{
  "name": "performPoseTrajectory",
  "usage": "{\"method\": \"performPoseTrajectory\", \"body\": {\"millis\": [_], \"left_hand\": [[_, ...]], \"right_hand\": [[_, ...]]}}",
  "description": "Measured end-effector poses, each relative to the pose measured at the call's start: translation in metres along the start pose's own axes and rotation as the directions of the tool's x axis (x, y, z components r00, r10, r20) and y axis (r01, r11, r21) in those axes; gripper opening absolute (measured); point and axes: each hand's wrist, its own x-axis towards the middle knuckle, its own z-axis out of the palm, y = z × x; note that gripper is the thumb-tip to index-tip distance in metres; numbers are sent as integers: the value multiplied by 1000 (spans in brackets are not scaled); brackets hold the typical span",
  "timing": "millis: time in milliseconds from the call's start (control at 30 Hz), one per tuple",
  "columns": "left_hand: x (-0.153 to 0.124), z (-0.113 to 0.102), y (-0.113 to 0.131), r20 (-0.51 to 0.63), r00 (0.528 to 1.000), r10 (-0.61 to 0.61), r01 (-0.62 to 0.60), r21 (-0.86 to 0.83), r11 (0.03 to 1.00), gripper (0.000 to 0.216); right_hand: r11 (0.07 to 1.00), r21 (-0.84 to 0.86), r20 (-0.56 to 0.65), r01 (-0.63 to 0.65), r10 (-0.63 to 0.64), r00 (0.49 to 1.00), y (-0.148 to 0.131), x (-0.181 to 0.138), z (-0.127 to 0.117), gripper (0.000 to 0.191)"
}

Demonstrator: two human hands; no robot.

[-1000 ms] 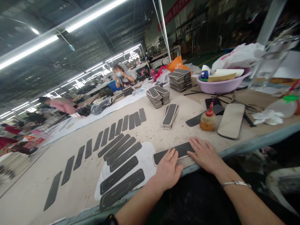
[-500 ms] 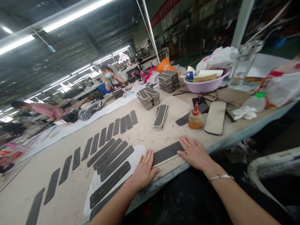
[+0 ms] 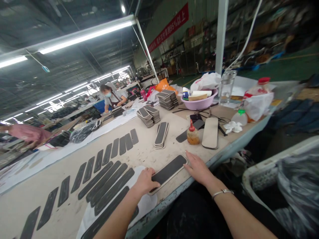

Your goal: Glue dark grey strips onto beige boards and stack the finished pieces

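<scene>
A long, round-ended panel [image 3: 169, 171], dark on top with a pale border, lies near the table's front edge between my hands. My left hand [image 3: 144, 182] grips its left end, thumb on the near side and fingers at the far side. At the other end, my right hand [image 3: 198, 167] touches the panel's edge with fingers stretched and apart. To the left, several dark oblong pieces [image 3: 107, 189] rest on a white sheet [image 3: 147, 202], partly hidden by my left forearm. Beyond the panel stands a short stack of similar pale-edged panels [image 3: 161, 134].
A red-tipped glue bottle [image 3: 192, 134] and a beige oblong panel [image 3: 210, 132] stand at right, before a purple basin [image 3: 199, 103]. Taller stacks [image 3: 148, 116] sit farther back. A row of dark pieces [image 3: 91, 169] crosses the table [image 3: 57, 225]. A co-worker [image 3: 113, 98] sits opposite.
My hands lay flat on the panel's ends; now the left one curls around its end and the right has slid to the tip. The camera view has turned right.
</scene>
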Motion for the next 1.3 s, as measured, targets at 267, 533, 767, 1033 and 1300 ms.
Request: {"method": "performPoseTrajectory", "body": {"millis": [267, 533, 767, 1033, 1300], "left_hand": [[-18, -2, 15, 26, 1000, 14, 3, -552, 834, 16], [-49, 0, 35, 88, 992, 90, 39, -897, 441, 24], [-58, 15, 48, 175, 983, 56, 163, -970, 180, 33], [-63, 25, 53, 263, 964, -32, 264, -965, 9, 32], [-63, 33, 50, 277, 956, -99, 274, -961, -42, 29]], "right_hand": [[867, 469, -61, -170, 224, 973, 0, 4, -6, 59], [390, 862, 215, -324, 296, 931, -26, -2, -15, 42], [160, 924, 265, -346, 382, 885, -35, -2, -18, 20], [94, 930, 291, -355, 400, 869, -38, -1, -20, 16], [92, 929, 292, -359, 414, 862, -39, -1, -18, 20]]}}
